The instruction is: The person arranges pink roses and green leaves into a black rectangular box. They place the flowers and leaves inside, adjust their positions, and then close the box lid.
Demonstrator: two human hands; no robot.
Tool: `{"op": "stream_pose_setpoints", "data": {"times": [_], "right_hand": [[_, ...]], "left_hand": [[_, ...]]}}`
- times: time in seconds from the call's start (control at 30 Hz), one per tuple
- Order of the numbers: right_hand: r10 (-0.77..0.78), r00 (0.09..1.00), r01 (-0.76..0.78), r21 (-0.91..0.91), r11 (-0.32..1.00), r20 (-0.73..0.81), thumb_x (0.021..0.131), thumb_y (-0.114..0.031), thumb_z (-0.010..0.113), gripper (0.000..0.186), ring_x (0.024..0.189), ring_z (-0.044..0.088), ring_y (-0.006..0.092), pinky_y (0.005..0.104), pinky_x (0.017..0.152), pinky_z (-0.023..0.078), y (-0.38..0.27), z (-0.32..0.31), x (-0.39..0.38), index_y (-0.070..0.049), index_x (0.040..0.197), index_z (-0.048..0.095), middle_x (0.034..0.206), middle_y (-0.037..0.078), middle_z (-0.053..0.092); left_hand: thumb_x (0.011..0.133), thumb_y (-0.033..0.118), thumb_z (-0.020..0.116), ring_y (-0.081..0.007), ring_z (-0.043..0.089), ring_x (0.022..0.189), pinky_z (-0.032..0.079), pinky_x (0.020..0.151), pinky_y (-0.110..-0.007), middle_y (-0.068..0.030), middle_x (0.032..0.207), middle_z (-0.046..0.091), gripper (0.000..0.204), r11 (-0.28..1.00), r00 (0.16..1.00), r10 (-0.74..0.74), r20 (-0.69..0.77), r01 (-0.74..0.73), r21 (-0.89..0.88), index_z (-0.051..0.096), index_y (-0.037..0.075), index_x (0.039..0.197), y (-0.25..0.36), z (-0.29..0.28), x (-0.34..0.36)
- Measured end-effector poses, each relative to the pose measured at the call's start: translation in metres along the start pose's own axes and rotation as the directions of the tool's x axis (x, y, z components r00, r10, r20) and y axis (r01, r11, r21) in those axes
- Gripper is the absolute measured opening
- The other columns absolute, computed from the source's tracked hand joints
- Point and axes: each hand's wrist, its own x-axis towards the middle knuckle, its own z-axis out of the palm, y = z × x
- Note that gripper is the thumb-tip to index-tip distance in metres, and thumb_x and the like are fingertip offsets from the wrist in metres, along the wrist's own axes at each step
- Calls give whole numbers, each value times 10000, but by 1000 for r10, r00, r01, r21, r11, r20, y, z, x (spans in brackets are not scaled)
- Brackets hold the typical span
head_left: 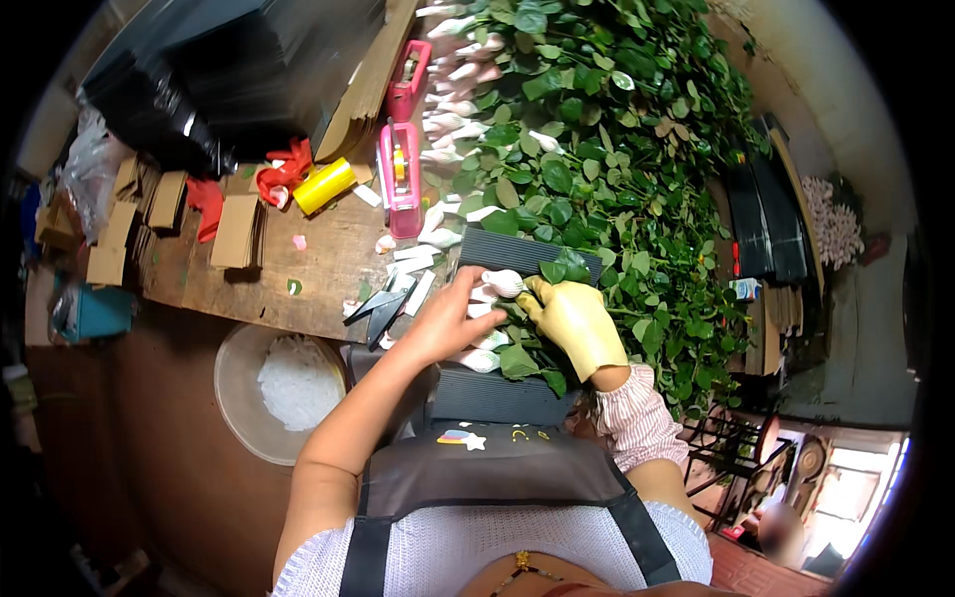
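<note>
My bare left hand [458, 318] curls around white-wrapped rose buds [503, 284] lying between two grey ribbed boards [477, 393]. My right hand [567, 323], in a pale yellow glove, pinches just right of the top bud, at its stem among green leaves [562, 267]; the stem itself is mostly hidden by fingers. Left of my hands, dark-bladed scissors [383, 313] lie among white paper strips [416, 267]. A large heap of leafy rose stems [637, 179] with wrapped heads spreads behind and to the right.
Pink tape dispensers [401, 199], a yellow roll [323, 184], red material [284, 174], cardboard pieces [237, 234] and black sheets [229, 70] sit on the wooden table [298, 279]. A tub of white scraps [237, 388] stands below left. A blurred person [781, 532] is at lower right.
</note>
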Motion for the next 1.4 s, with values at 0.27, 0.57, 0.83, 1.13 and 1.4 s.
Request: {"op": "stream_pose_setpoints", "data": {"times": [0.27, 0.57, 0.83, 1.13, 1.4], "right_hand": [[115, 993, -115, 56, 992, 5, 948, -397, 677, 323, 780, 734, 355, 458, 714, 593, -9, -2, -6, -141, 1131, 745, 826, 178, 740], [115, 992, -114, 23, 993, -48, 924, -308, 720, 193, 775, 707, 384, 476, 694, 572, 15, 26, -8, -130, 991, 758, 835, 176, 725], [5, 988, 9, 90, 996, -155, 927, -390, 691, 284, 676, 706, 365, 475, 625, 573, 3, 20, -7, -116, 992, 726, 757, 162, 717], [52, 991, -55, -26, 998, -120, 854, -253, 747, 224, 774, 719, 373, 472, 683, 581, 7, 39, -8, -102, 1014, 709, 848, 159, 731], [100, 959, -164, 228, 960, 265, 884, -383, 754, 443, 812, 698, 380, 464, 717, 551, 5, -7, -6, -106, 1219, 671, 847, 172, 708]], "left_hand": [[1006, 322, 637, -372, 668, 655, 506, 595, -453, -140, 659, 653, 283, 975, 923, 92, -375, -6, 223, 683, 83, 859, 4, 12, -1], [964, 57, 627, -103, 670, 828, 536, 763, -271, -115, 1018, 771, 148, 894, 827, -113, -551, -158, -420, 653, -19, 840, 11, -29, -27], [924, 270, 808, -38, 522, 699, 421, 607, -234, 2, 845, 674, 287, 883, 929, -276, -246, 144, -446, 652, 59, 808, -51, 8, -3], [950, 128, 746, 4, 437, 641, 341, 549, -208, 87, 680, 533, 209, 807, 876, -278, -394, -9, -590, 663, 36, 781, -25, 27, -7], [970, 13, 601, -114, 538, 720, 486, 730, -289, 14, 828, 624, 183, 915, 875, -11, -484, -186, -357, 548, 81, 809, -41, -48, -40]]}}
